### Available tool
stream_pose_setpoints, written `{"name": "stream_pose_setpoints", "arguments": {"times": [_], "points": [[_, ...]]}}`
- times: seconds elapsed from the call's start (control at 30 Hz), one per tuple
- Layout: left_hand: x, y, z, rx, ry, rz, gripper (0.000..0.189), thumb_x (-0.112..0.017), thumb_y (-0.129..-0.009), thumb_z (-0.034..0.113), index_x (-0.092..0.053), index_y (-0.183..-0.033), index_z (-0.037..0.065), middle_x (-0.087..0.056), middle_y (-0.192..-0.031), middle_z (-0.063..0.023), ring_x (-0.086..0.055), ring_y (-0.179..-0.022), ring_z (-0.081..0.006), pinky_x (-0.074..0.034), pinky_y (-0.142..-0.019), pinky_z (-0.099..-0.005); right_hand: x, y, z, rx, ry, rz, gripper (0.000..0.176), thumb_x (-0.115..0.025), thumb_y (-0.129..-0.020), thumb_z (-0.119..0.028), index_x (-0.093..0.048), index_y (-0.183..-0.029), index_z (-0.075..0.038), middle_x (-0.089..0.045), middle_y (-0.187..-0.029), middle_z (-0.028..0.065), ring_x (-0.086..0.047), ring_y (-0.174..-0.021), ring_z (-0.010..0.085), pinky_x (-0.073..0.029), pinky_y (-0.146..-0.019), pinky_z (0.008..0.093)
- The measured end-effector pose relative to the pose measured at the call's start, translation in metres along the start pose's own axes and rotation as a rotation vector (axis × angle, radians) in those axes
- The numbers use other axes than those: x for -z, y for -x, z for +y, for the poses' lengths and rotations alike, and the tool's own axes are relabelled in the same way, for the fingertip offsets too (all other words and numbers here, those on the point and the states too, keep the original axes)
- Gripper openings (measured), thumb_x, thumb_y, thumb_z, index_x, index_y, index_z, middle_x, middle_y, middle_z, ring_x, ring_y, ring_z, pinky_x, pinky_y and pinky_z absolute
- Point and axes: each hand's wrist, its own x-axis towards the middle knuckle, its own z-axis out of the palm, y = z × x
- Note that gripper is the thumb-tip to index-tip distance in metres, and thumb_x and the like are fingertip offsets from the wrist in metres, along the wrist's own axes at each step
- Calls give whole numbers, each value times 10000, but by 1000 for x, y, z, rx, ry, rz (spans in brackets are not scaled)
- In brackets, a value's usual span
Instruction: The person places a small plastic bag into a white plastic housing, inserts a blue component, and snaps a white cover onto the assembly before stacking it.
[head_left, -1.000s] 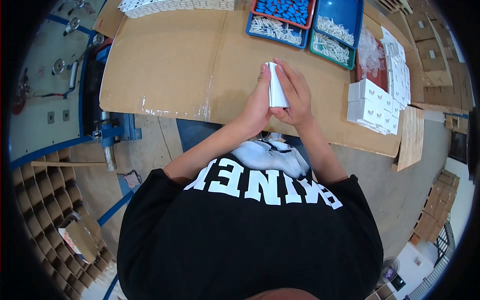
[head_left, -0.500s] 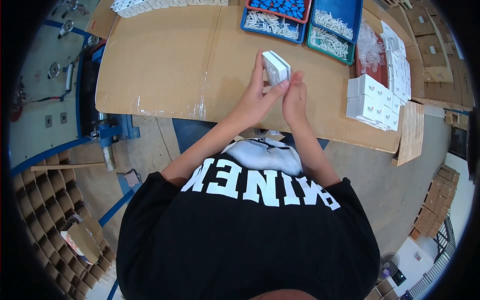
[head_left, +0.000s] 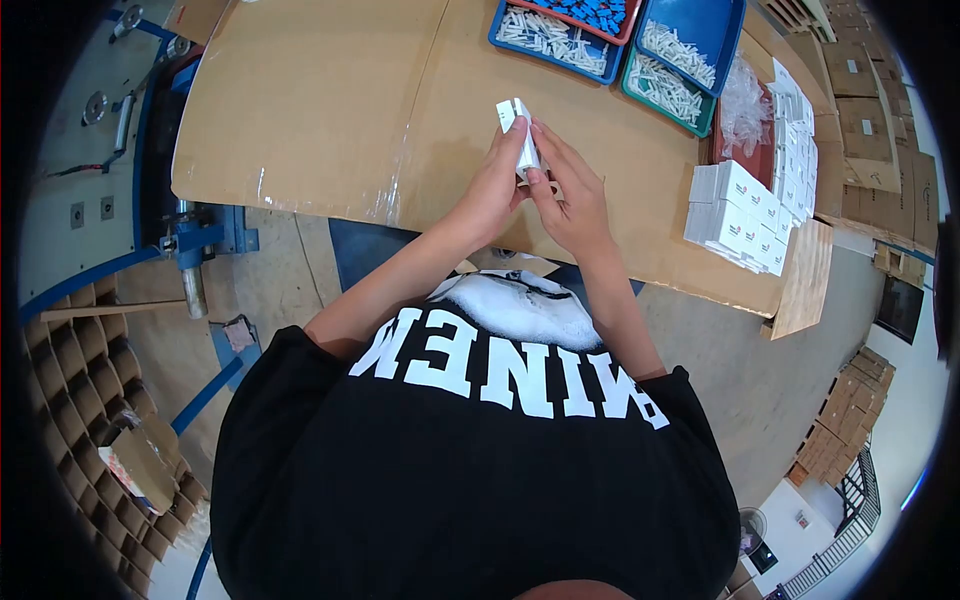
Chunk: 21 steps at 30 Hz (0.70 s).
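Head view: above the cardboard surface (head_left: 320, 110), at centre top of the frame, the left hand (head_left: 492, 190) and right hand (head_left: 572, 205) pinch a small white box (head_left: 520, 140) between them. Half a second ago the box showed its broad face. Now it stands edge-on with the right fingers raised along its side, so the work looks to be at its narrow end. Bare surface lies wide to the left, and its near edge runs just below the wrists. At right, stacked boxes (head_left: 745, 215) sit near the edge, and trays (head_left: 550, 35) crowd the top.

Small white box (head_left: 520, 133), edge-on, upright, held above cardboard-covered table.
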Motion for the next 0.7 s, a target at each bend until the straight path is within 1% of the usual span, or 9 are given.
{"name": "stream_pose_setpoints", "arguments": {"times": [0.07,0.13,0.17,0.2,0.27,0.3,0.37,0.53,0.7], "points": [[0,1,-1,2,36,3,534,-383,-1080,565,-420,-1412,149,-576,-1137,-38,-612,-1002,-152,-536,-880,-346,-5,-2,9,226,202,71,448,-647,-983,-176,-600,-1387,11,-638,-1364,212,-695,-1123,351,-575,-895,400],[0,2,-1,22,16,36,557,-431,-1065,583,-507,-1373,124,-597,-1193,-37,-599,-1104,-141,-500,-973,-345,-11,-1,14,240,223,106,438,-636,-992,-178,-601,-1382,18,-652,-1330,220,-704,-1092,353,-579,-870,395],[0,1,-1,22,20,40,557,-431,-1065,583,-507,-1373,124,-597,-1193,-37,-599,-1104,-141,-500,-973,-345,-13,-1,13,252,244,142,429,-625,-1002,-180,-601,-1378,26,-667,-1296,229,-713,-1061,354,-583,-846,390],[2,-1,-3,4,36,31,549,-439,-1065,577,-515,-1364,123,-596,-1178,-32,-596,-1084,-135,-493,-973,-332,-15,-1,13,248,241,135,429,-625,-1002,-180,-601,-1378,26,-667,-1296,229,-713,-1061,354,-583,-846,390],[2,2,-6,-2,59,32,540,-448,-1065,571,-523,-1355,122,-596,-1163,-27,-593,-1064,-128,-487,-973,-320,-19,3,12,170,217,143,409,-598,-1017,-183,-611,-1371,21,-700,-1215,231,-735,-972,340,-588,-802,393],[0,4,-3,0,66,62,522,-455,-1066,561,-533,-1335,120,-595,-1142,-23,-592,-1044,-124,-491,-960,-322,-21,5,13,161,215,134,409,-598,-1017,-183,-611,-1371,21,-700,-1215,231,-735,-972,340,-588,-802,393],[1,5,-4,0,76,93,505,-463,-1067,550,-543,-1315,118,-595,-1121,-18,-592,-1024,-120,-495,-946,-324,-24,4,14,203,262,169,391,-574,-1027,-173,-616,-1368,15,-721,-1150,225,-743,-883,334,-586,-774,390],[1,8,-4,-38,107,84,442,-485,-1067,524,-563,-1241,126,-600,-1073,-13,-595,-992,-119,-502,-915,-326,-26,7,13,196,299,164,377,-562,-1031,-165,-626,-1359,9,-730,-1124,216,-744,-865,323,-587,-751,386],[3,9,-7,-78,148,83,402,-488,-1069,502,-559,-1237,143,-605,-1083,-11,-598,-1000,-119,-503,-908,-328,-25,9,10,149,302,153,370,-555,-1038,-165,-628,-1354,12,-731,-1128,216,-746,-878,335,-593,-765,378]]}}
